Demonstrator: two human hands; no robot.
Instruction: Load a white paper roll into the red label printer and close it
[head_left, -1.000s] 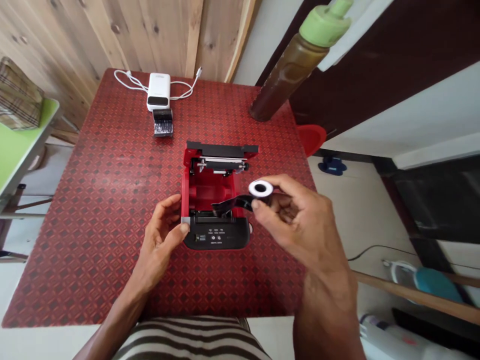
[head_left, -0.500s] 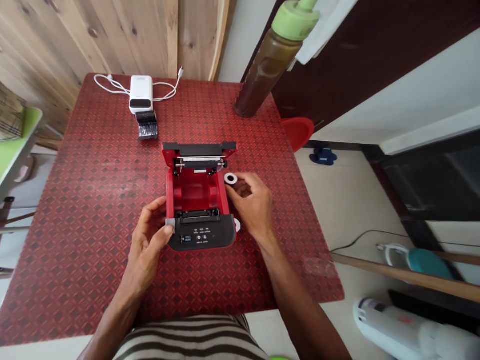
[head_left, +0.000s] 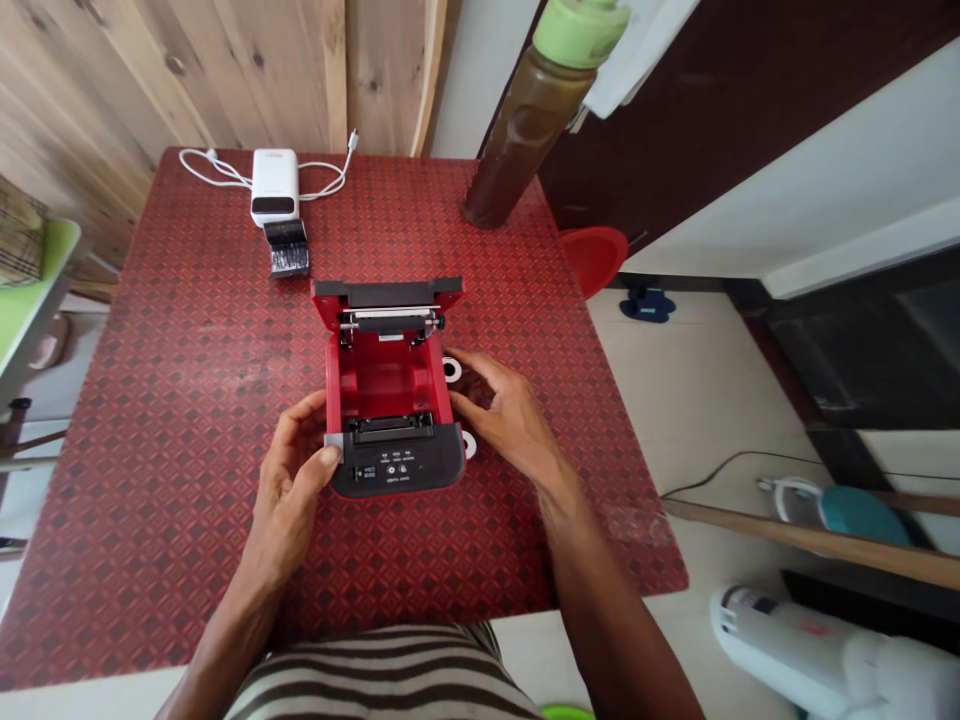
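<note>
A red and black label printer (head_left: 394,462) stands on the table with its lid (head_left: 390,295) raised, showing a bare red compartment. My left hand (head_left: 296,450) grips its left side, thumb on the grey corner tab and fingers along the outer wall. Against the right wall, a dark roll with a white-rimmed core (head_left: 451,370) stands on end. Around that roll, my right hand (head_left: 506,405) has thumb and forefinger spread, their tips close to the printer wall. A second white-rimmed roll (head_left: 470,445) shows partly beside the printer's front right corner.
On the red patterned table (head_left: 187,500) lie a white power bank (head_left: 275,180) with a white cable (head_left: 326,190) and a black film piece (head_left: 287,250). A tall brown bottle (head_left: 517,130) with a green cap stands at the back right. A red stool (head_left: 596,260) is beyond the right edge.
My right hand has carried the dark roll from above the printer down to its right side, and the fingers have spread around it. My left hand stays on the printer.
</note>
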